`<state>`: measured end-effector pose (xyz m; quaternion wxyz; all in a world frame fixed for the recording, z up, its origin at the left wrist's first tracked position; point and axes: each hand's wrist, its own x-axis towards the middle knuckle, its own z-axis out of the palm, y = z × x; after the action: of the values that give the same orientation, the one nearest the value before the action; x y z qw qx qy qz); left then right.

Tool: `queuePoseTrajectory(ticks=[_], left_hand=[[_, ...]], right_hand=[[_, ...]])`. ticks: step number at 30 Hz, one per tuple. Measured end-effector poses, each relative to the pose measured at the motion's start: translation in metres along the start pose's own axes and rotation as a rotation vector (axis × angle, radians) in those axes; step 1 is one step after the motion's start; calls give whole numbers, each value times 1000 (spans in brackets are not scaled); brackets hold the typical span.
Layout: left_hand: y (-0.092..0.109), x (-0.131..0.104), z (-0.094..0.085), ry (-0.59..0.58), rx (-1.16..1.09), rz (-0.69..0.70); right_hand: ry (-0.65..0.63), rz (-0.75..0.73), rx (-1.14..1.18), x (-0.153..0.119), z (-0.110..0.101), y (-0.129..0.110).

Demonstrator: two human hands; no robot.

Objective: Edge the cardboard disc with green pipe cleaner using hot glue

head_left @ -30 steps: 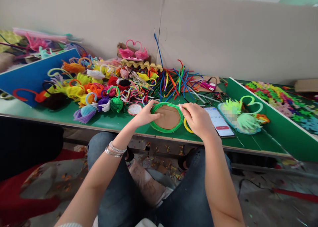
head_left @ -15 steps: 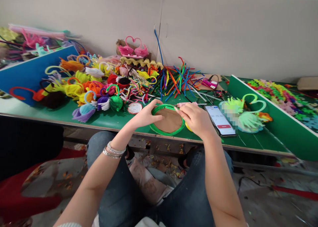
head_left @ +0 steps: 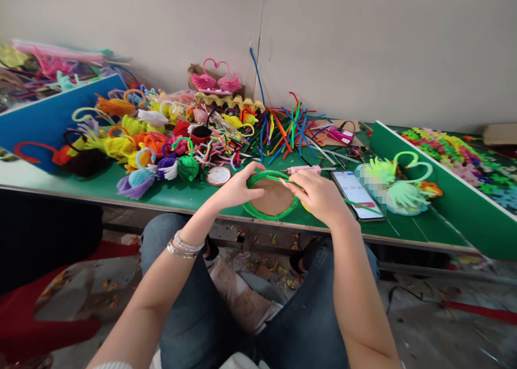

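Observation:
A round cardboard disc (head_left: 272,198) with green pipe cleaner (head_left: 270,217) wound along its rim sits at the table's front edge. My left hand (head_left: 236,188) grips its left side, thumb over the face and fingers behind the far rim. My right hand (head_left: 321,192) pinches the green pipe cleaner at the upper right rim. A loose green end (head_left: 359,203) sticks out past that hand, over the phone (head_left: 358,194). Behind my right fingers lies a pale pink tool (head_left: 305,169), partly hidden. Something yellow shows under my right hand.
Pipe-cleaner swans (head_left: 121,143) and loose pipe cleaners (head_left: 288,126) are heaped at the back and left. A light green swan pair (head_left: 404,188) stands right of the phone. Blue (head_left: 60,118) and green (head_left: 444,196) boards wall off the sides. A small white-topped round piece (head_left: 218,175) lies left of the disc.
My right hand has shifted slightly left and down along the rim. The loose green end now shows over the phone, and more of the pink tool is visible. My left hand has barely moved.

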<state>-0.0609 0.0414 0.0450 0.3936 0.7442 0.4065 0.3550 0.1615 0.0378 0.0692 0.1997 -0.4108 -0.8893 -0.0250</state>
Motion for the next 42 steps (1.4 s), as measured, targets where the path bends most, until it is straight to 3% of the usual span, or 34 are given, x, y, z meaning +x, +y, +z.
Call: queuePoseTrajectory(ticks=[19,42], left_hand=[[1,-1,0,-2,64,-11],[-2,0,3,48,214,70]], right_hand=[[-5,9,-57,2,3,-3],[62,11,-128,2,3,-5]])
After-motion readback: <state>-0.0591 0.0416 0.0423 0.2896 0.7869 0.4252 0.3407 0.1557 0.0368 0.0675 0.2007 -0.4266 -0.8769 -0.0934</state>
